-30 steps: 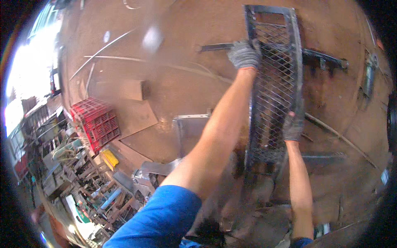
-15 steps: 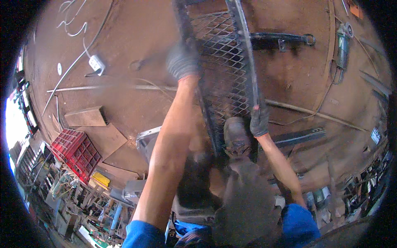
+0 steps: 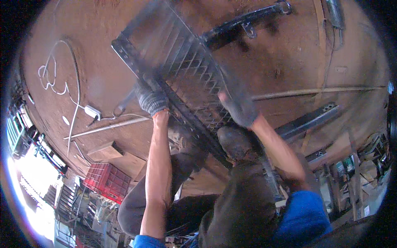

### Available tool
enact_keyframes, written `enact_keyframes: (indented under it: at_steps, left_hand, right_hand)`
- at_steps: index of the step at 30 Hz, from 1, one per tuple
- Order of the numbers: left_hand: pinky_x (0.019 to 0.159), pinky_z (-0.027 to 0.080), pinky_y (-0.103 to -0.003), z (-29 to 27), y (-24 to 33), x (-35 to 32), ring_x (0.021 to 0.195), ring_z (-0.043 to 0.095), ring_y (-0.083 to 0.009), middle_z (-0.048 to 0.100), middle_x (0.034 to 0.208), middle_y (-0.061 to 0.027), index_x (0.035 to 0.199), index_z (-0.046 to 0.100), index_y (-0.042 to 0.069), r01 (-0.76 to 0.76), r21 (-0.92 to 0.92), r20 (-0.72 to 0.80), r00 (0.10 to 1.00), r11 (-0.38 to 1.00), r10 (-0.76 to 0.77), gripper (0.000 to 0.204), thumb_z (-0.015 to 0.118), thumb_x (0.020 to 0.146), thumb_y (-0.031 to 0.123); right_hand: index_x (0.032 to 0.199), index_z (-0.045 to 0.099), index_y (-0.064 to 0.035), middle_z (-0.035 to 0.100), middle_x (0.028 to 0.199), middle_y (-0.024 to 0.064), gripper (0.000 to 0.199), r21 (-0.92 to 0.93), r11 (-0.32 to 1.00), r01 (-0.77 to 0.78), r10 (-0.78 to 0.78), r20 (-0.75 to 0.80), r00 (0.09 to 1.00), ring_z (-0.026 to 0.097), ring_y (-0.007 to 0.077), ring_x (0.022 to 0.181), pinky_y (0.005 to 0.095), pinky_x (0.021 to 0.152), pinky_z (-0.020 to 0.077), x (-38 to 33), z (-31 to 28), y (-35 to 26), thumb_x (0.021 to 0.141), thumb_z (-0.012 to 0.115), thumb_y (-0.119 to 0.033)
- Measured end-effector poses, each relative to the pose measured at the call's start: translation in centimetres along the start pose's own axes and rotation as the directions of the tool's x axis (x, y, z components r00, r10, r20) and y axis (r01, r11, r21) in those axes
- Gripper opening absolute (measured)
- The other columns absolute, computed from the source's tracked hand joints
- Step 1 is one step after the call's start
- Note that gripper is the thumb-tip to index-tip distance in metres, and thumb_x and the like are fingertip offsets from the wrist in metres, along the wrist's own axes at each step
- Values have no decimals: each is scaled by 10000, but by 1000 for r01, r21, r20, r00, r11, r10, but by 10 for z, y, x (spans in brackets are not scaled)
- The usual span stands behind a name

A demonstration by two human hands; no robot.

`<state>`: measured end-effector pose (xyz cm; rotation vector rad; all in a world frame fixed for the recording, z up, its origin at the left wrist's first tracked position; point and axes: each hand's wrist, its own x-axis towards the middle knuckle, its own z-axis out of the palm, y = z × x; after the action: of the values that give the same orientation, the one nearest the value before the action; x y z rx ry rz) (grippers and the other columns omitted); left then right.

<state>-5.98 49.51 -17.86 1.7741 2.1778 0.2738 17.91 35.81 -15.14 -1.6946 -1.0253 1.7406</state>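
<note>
A long dark metal frame with a mesh panel (image 3: 194, 68) lies slantwise in front of me, its far end toward the upper left. My left hand (image 3: 151, 97), in a grey knitted glove, is closed around the left rail, which has a row of holes. On the opposite rail my right hand (image 3: 240, 108), gloved too, is closed with the thumb over the mesh; motion blurs it somewhat. The near end of the frame comes down between my legs, beside my shoe (image 3: 235, 142). Part of that end is hidden.
Beyond the frame lies a black bar with brackets (image 3: 235, 25). A metal channel (image 3: 310, 120) and a long rod (image 3: 318, 92) are on the right. Leftward are a white power strip (image 3: 92, 112), a red crate (image 3: 106, 182) and cardboard (image 3: 105, 152). An angle grinder (image 3: 335, 14) sits far right.
The frame has swung so that its far end points to the upper left. Both hands moved left with it, still on the rails. My view and legs have shifted too.
</note>
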Motion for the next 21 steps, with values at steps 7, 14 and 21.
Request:
enact_keyframes:
  at_steps: [7,14,21]
  left_hand:
    - [877,426,-516,12,-5,4,990,575,-465,633,1069,-262,1090,613,-26,60,-79,30,998,995,-58,480,433,1047,417]
    - [865,426,-509,4,7,7,968,579,-448,640,1040,-249,1095,611,-19,70,-100,55,996,993,-65,467,444,1044,414]
    - [840,442,-476,-6,28,-1,936,588,-407,622,976,-235,1092,607,-14,120,-200,71,992,972,-107,398,483,1038,360]
  right_hand:
    - [1545,268,2,290,1599,214,679,112,908,403,-384,-164,909,250,365,1498,426,1223,198,-17,-3,0,1022,483,-374]
    - [1553,273,-13,309,1598,207,655,-139,826,547,-564,-227,794,271,372,1490,426,1222,199,68,-10,-24,1024,488,-334]
    - [1552,251,15,290,1599,233,648,-38,869,494,-492,-172,853,252,382,1497,425,1219,205,34,-6,-13,1022,485,-274]
